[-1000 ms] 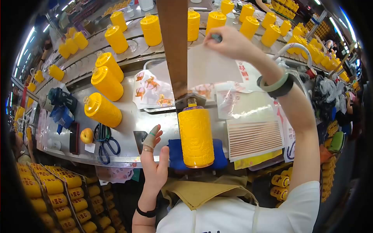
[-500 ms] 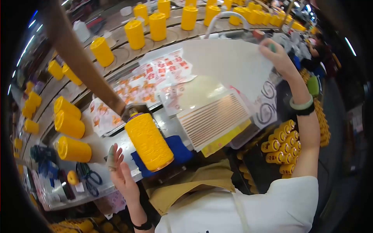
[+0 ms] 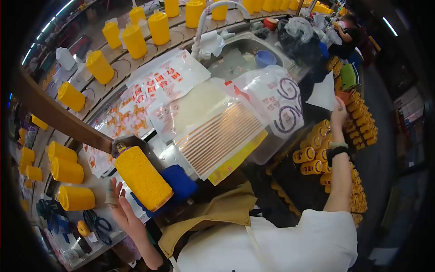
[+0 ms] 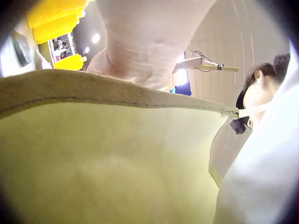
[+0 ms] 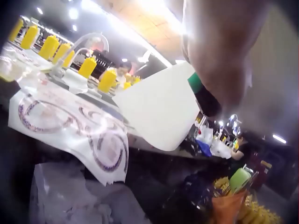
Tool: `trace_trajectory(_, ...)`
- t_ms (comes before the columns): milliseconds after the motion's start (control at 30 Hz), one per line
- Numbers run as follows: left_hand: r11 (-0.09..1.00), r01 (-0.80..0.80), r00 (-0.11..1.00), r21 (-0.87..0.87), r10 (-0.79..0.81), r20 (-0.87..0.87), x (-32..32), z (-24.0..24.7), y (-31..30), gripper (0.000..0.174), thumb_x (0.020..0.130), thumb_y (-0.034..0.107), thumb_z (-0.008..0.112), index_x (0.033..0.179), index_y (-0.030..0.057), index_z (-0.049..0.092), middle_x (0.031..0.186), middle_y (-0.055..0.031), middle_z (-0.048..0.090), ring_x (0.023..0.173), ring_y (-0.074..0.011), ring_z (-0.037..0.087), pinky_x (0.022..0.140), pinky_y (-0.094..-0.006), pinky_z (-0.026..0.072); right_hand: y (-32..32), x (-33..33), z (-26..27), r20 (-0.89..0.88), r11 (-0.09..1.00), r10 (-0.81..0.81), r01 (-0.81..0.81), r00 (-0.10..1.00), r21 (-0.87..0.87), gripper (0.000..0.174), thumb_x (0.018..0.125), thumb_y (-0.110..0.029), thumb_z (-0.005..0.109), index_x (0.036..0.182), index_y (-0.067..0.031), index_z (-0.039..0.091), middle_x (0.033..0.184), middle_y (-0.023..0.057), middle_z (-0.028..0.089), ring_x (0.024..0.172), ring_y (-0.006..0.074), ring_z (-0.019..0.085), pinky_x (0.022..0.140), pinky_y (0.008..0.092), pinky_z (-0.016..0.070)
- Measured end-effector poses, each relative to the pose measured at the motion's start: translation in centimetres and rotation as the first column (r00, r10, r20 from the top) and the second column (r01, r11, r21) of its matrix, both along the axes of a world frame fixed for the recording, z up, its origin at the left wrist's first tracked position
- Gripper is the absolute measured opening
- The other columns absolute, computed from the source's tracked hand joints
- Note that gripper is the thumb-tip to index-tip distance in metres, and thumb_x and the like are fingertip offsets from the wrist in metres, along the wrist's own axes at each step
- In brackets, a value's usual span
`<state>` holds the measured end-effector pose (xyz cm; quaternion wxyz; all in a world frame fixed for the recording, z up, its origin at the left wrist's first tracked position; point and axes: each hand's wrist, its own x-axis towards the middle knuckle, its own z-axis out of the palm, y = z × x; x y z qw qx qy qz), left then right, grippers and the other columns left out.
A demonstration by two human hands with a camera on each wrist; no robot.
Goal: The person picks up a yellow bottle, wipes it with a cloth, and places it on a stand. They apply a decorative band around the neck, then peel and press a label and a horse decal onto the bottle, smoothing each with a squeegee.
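My right hand point(image 3: 338, 115) pinches a white sheet point(image 3: 324, 93) out past the right edge of the table. In the right wrist view the sheet point(image 5: 161, 107) hangs from that hand point(image 5: 224, 56), with a green wrap on one finger. A yellow embossed bottle point(image 3: 144, 179) lies tilted, its neck at a metal holder under a brown bar point(image 3: 63, 111) and its base over a blue cloth point(image 3: 179, 181). Left of the bottle, my left hand point(image 3: 124, 206) has extended fingers, one wrapped, and holds nothing. In the left wrist view, part of this hand point(image 4: 145, 37) shows above the apron point(image 4: 107, 158).
Striped decal sheets point(image 3: 219, 140) and red-printed sheets point(image 3: 158, 79) cover the table middle. Behind are a sink point(image 3: 272, 50) and a curved faucet point(image 3: 199, 31). Yellow bottles point(image 3: 67, 170) and scissors point(image 3: 102, 226) lie left; packed bottles point(image 3: 312, 156) stand below right.
The head view has swung toward the right. My right hand has carried the white sheet from over the table out past its right side. My left hand stays beside the bottle.
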<state>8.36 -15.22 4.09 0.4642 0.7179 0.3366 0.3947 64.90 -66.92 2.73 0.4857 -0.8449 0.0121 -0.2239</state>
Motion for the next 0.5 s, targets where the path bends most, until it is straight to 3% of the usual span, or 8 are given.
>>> trace_trajectory(100, 1.000, 0.000, 1.000, 0.001, 0.000, -0.002, 0.2, 0.1, -0.3, 0.047, 0.110, 0.025, 0.042, 0.150, 0.0005, 0.043, 0.153, -0.0192, 0.049, 0.139, -0.0311, 0.051, 0.117, -0.0459, 0.0373, -0.2, 1.3, -9.8, 0.230, 0.973, 0.059, -0.005, 0.971, -0.229, 0.035, 0.100, -0.022, 0.065, 0.133, -0.0102, 0.067, 0.100, 0.0045, 0.069, 0.071, 0.0099, 0.059, 0.064, 0.0266, 0.0502)
trace_trajectory(167, 1.000, -0.012, 1.000, -0.006, 0.011, -0.012, 0.2, 0.4, -0.5, 0.047, 0.111, 0.025, 0.042, 0.150, 0.0004, 0.043, 0.153, -0.0195, 0.049, 0.139, -0.0312, 0.051, 0.117, -0.0458, 0.0374, 2.5, -1.9, -11.3, -0.315, 0.987, 0.035, -0.083, 0.948, -0.138, 0.043, 0.097, -0.029, 0.070, 0.134, -0.0090, 0.067, 0.098, 0.0099, 0.070, 0.069, 0.0130, 0.063, 0.066, 0.0261, 0.0536)
trace_trajectory(233, 0.999, -0.012, 1.000, -0.031, 0.012, 0.006, 0.1, 0.7, -0.6, 0.047, 0.111, 0.026, 0.041, 0.150, -0.0001, 0.043, 0.154, -0.0197, 0.049, 0.139, -0.0312, 0.051, 0.117, -0.0454, 0.0381, 2.0, -1.3, -13.3, -0.372, 0.994, 0.078, -0.102, 0.925, -0.044, 0.052, 0.094, -0.035, 0.074, 0.136, -0.0071, 0.066, 0.109, 0.0143, 0.072, 0.073, 0.0153, 0.066, 0.070, 0.0286, 0.0549)
trace_trajectory(300, 0.999, -0.030, 1.000, -0.036, 0.029, -0.007, 0.4, 1.1, -0.6, 0.047, 0.111, 0.026, 0.041, 0.150, -0.0004, 0.043, 0.154, -0.0197, 0.049, 0.139, -0.0313, 0.051, 0.116, -0.0453, 0.0389, 1.3, 1.4, -13.7, -0.274, 0.999, 0.026, -0.033, 0.961, -0.023, 0.049, 0.095, -0.033, 0.073, 0.136, -0.0055, 0.066, 0.114, 0.0142, 0.072, 0.081, 0.0160, 0.068, 0.073, 0.0298, 0.0557)
trace_trajectory(333, 0.998, -0.045, 0.999, -0.042, 0.044, -0.013, 0.5, 1.2, -0.6, 0.047, 0.111, 0.027, 0.041, 0.149, -0.0007, 0.043, 0.153, -0.0197, 0.049, 0.138, -0.0313, 0.051, 0.116, -0.0451, 0.0396, -0.1, 4.5, -14.9, -0.010, 0.978, 0.099, -0.099, 0.995, -0.181, 0.045, 0.097, -0.031, 0.070, 0.134, -0.0045, 0.066, 0.116, 0.0109, 0.072, 0.093, 0.0150, 0.067, 0.077, 0.0287, 0.0554)
trace_trajectory(367, 0.998, -0.043, 0.999, -0.044, 0.042, -0.018, 0.6, 1.1, -0.4, 0.047, 0.111, 0.027, 0.041, 0.149, -0.0007, 0.043, 0.153, -0.0197, 0.049, 0.138, -0.0313, 0.051, 0.116, -0.0451, 0.0396, 2.5, 3.6, -10.7, -0.044, 0.980, 0.122, -0.127, 0.992, -0.151, 0.041, 0.099, -0.029, 0.068, 0.131, -0.0038, 0.067, 0.116, 0.0073, 0.072, 0.102, 0.0134, 0.064, 0.083, 0.0277, 0.0544)
trace_trajectory(400, 0.999, -0.013, 1.000, -0.045, 0.014, 0.010, 0.7, 0.7, -0.2, 0.047, 0.111, 0.026, 0.041, 0.149, -0.0011, 0.043, 0.153, -0.0197, 0.049, 0.138, -0.0311, 0.052, 0.115, -0.0450, 0.0403, 7.5, 0.4, -4.8, -0.118, 0.993, 0.112, -0.114, 0.987, -0.017, 0.036, 0.101, -0.027, 0.065, 0.128, -0.0033, 0.068, 0.112, 0.0067, 0.071, 0.100, 0.0120, 0.064, 0.084, 0.0264, 0.0533)
trace_trajectory(500, 0.999, 0.024, 0.998, -0.044, -0.022, 0.051, 1.3, 0.0, -0.2, 0.046, 0.111, 0.025, 0.041, 0.149, -0.0018, 0.043, 0.152, -0.0197, 0.050, 0.137, -0.0306, 0.052, 0.114, -0.0449, 0.0413, 15.6, -1.2, 3.0, -0.032, 0.934, 0.355, -0.356, 0.934, -0.024, 0.029, 0.103, -0.023, 0.063, 0.123, -0.0043, 0.070, 0.101, 0.0032, 0.071, 0.088, 0.0087, 0.063, 0.074, 0.0251, 0.0514)
